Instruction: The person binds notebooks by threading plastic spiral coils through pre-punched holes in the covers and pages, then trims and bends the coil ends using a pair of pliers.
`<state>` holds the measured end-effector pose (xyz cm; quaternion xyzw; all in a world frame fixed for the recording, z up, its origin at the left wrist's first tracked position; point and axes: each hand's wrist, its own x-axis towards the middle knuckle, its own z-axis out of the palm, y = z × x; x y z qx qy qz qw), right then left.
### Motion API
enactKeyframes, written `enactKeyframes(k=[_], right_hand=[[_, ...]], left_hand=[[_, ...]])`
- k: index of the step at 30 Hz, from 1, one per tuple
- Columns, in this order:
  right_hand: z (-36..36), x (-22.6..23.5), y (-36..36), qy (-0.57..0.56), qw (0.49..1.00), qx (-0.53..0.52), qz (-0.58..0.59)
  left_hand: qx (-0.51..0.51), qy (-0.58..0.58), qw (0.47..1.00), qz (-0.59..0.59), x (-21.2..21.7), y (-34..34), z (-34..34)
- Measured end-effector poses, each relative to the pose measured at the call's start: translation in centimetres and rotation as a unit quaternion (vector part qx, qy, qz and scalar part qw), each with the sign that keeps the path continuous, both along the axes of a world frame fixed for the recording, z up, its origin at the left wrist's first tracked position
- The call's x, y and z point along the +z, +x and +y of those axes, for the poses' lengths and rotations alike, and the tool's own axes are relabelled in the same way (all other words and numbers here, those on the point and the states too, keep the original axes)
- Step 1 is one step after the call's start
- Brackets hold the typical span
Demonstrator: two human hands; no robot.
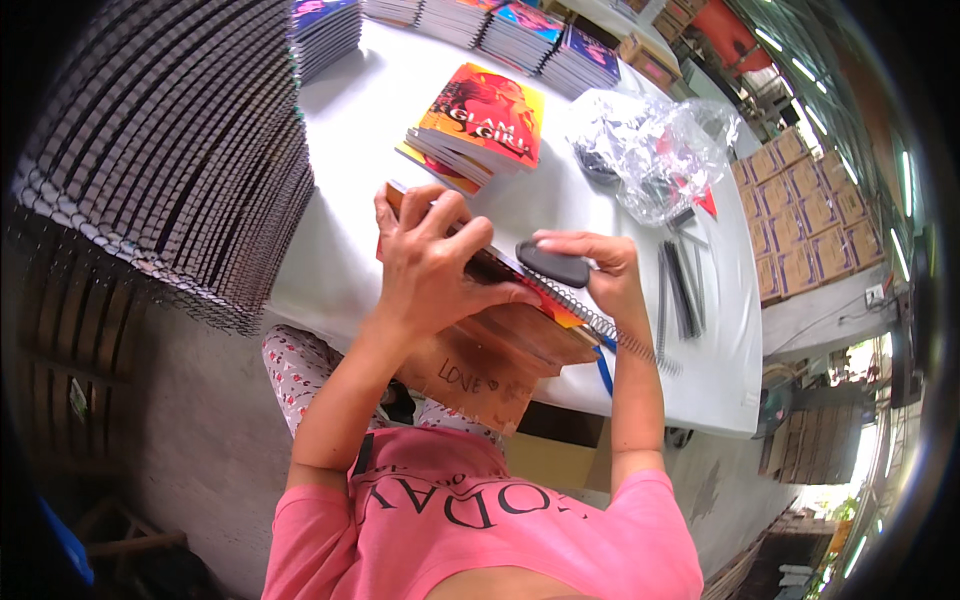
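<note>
My left hand (425, 265) is closed around a notebook (562, 312) with a red and yellow cover, thumb on the near side and fingers over the top. The notebook stands tilted at the table's front edge. A dark wire spiral coil (628, 345) runs along its bound edge, its loose end sticking out past the right end, by my right wrist. In my right hand (612, 272) is a smooth black oval pad (553, 265), held against or just over the coil; contact is hard to tell. Below the notebook, a brown cardboard sheet (450, 385) hangs toward my lap.
Unbound red-and-yellow books (490, 115) lie stacked ahead on the white table (350, 130). A tall pile of spiral-bound books (190, 150) rises at the left. Right of centre are a clear plastic bag (650, 150) and loose black coils (680, 290). More book stacks (520, 35) line the back.
</note>
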<state>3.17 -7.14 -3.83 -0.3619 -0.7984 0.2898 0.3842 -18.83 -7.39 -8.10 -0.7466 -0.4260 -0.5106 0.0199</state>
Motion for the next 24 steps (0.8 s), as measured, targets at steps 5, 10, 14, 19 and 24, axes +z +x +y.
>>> enactKeyframes(k=[5,10,14,19,24], right_hand=[[-0.1,0.8,-0.9,0.029,0.995,0.062,-0.067],[0.5,0.4,-1.4,-0.075,0.982,0.128,0.120],[2.1,-0.2,-1.7,-0.110,0.977,0.091,0.156],[3.8,0.0,-3.1,0.017,0.996,-0.067,-0.064],[3.1,0.1,-4.1,-0.128,0.991,0.012,-0.024]], left_hand=[[0.011,0.017,1.000,-0.007,-0.6,-0.1,0.1],[0.004,0.006,0.999,-0.042,-0.5,-1.0,0.7],[-0.005,-0.003,0.998,-0.059,-0.8,-1.4,0.8],[-0.010,-0.029,0.993,-0.117,-0.4,-1.6,1.3],[-0.060,-0.053,0.980,-0.184,-1.4,-2.1,1.9]])
